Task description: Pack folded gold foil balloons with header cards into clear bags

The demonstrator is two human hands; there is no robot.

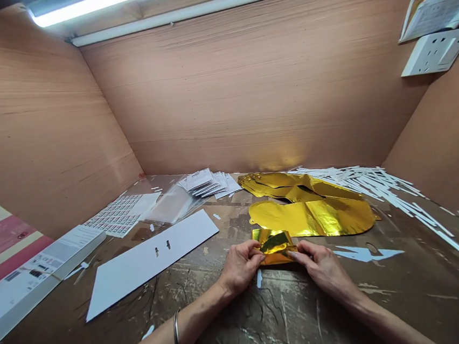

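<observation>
My left grip (241,268) and right grip (322,265) both pinch a folded gold foil (274,246) over the tabletop (292,317), just in front of a larger gold foil (310,215).

A gold foil balloon (275,246), mirror-bright and crinkled, sits folded into a flat, creased bundle, low at six o'clock in view.

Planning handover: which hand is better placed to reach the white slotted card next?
Left, probably: the left hand sits nearest the white slotted card, with nothing between them. The right hand is on the far side of the folded gold foil, farther off.
</observation>
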